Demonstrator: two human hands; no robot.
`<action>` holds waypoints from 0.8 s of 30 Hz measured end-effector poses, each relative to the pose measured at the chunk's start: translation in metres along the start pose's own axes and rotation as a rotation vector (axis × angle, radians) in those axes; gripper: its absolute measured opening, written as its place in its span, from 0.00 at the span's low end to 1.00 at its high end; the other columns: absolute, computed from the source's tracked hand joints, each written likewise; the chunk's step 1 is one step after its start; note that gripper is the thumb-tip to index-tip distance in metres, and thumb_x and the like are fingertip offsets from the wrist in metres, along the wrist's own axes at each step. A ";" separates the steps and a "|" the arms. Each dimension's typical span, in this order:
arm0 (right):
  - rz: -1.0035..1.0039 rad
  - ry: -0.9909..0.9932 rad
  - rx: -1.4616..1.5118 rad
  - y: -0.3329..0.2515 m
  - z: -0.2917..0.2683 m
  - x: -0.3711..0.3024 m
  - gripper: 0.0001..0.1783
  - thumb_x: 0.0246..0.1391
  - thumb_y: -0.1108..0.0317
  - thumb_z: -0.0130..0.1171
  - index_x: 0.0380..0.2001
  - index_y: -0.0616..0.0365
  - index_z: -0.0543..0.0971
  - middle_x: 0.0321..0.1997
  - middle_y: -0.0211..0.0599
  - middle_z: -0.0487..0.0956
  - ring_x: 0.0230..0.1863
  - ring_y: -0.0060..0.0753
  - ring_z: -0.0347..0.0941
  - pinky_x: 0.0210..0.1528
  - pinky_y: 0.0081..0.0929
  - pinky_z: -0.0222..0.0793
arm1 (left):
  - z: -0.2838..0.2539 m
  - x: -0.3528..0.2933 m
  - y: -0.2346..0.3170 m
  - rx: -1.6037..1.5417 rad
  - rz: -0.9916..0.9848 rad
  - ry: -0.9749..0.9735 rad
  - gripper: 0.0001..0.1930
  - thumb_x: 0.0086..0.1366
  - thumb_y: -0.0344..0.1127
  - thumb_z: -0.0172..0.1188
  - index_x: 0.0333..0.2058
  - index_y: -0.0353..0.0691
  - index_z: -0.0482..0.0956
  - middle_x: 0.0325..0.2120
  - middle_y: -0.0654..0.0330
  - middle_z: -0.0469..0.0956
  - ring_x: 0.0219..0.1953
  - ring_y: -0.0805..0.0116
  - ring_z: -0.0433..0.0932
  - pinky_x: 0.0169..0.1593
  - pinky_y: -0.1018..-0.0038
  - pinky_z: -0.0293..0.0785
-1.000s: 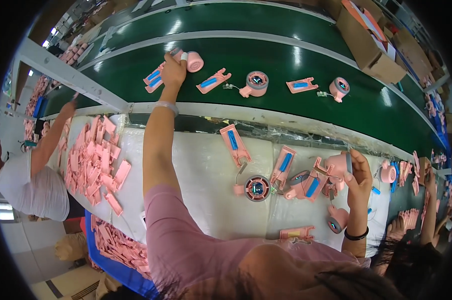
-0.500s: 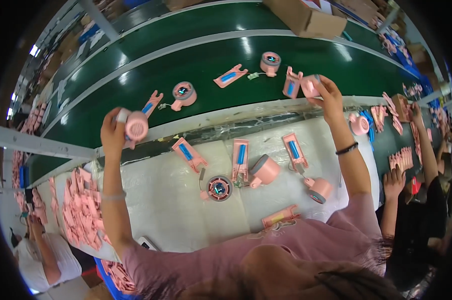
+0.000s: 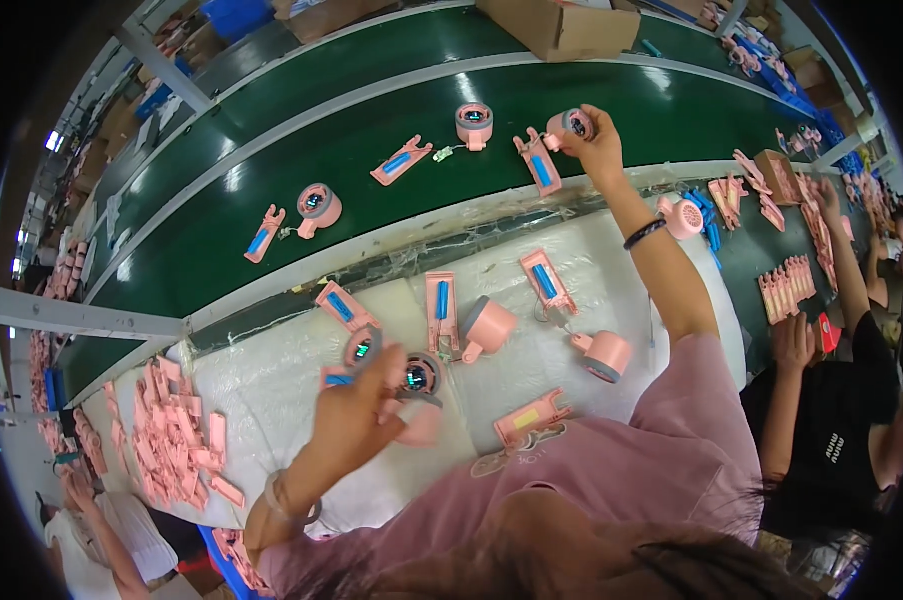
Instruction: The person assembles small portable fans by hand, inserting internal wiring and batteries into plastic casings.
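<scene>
My right hand (image 3: 596,145) holds a round pink fan housing (image 3: 567,128) by its side, over the green belt, with its grey rim and lit inside upward. A pink handle shell (image 3: 539,163) with a blue battery lies beside it. Over the mat, my left hand (image 3: 356,420) is closed around the side of a tilted, blurred pink fan housing (image 3: 418,422); its exact grip is partly hidden. Just beyond those fingers rests another grey-rimmed housing (image 3: 363,347), with a handle shell (image 3: 337,378) partly covered by the hand.
On the green belt (image 3: 371,120) lie more housings wired to handle shells. Several sets sit on the white mat (image 3: 371,490), including a housing (image 3: 603,355) at right. A heap of pink shells (image 3: 171,430) covers the mat's left. At right, a co-worker's hand (image 3: 794,343) is near lined-up shells.
My left hand has come from the belt's left edge down to the mat and now grips a housing there. My right hand has turned its housing over, inside upward. The view has shifted.
</scene>
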State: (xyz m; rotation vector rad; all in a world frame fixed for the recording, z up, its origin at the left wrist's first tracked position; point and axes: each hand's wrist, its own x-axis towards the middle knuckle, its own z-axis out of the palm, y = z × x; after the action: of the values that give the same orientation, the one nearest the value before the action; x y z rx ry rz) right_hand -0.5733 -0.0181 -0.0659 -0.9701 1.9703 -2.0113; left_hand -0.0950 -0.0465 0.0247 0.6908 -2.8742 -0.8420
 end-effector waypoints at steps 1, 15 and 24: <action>-0.044 0.003 -0.162 0.015 -0.004 0.016 0.32 0.39 0.73 0.67 0.50 0.68 0.67 0.47 0.47 0.73 0.44 0.37 0.73 0.38 0.30 0.77 | 0.003 0.005 0.012 0.080 0.154 0.012 0.34 0.44 0.32 0.64 0.54 0.42 0.67 0.25 0.57 0.77 0.25 0.61 0.78 0.24 0.67 0.72; -0.335 -0.524 -0.867 0.005 0.138 0.028 0.34 0.35 0.49 0.67 0.47 0.53 0.73 0.51 0.46 0.67 0.53 0.53 0.63 0.48 0.43 0.68 | -0.057 0.153 -0.180 0.495 -0.002 0.591 0.28 0.54 0.31 0.56 0.55 0.33 0.64 0.52 0.43 0.66 0.54 0.43 0.66 0.57 0.60 0.62; -0.310 -0.664 -0.650 -0.041 0.095 -0.008 0.30 0.37 0.50 0.65 0.43 0.56 0.75 0.41 0.43 0.75 0.46 0.46 0.69 0.42 0.37 0.69 | -0.046 0.165 -0.247 0.631 -0.366 0.292 0.19 0.55 0.33 0.54 0.47 0.34 0.70 0.42 0.45 0.74 0.46 0.44 0.71 0.46 0.56 0.68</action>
State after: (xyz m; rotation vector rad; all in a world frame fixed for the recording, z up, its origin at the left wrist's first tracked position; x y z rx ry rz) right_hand -0.5026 -0.0880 -0.0378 -1.8674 2.1459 -0.8869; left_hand -0.1350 -0.3267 -0.0762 1.2929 -2.7548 0.1840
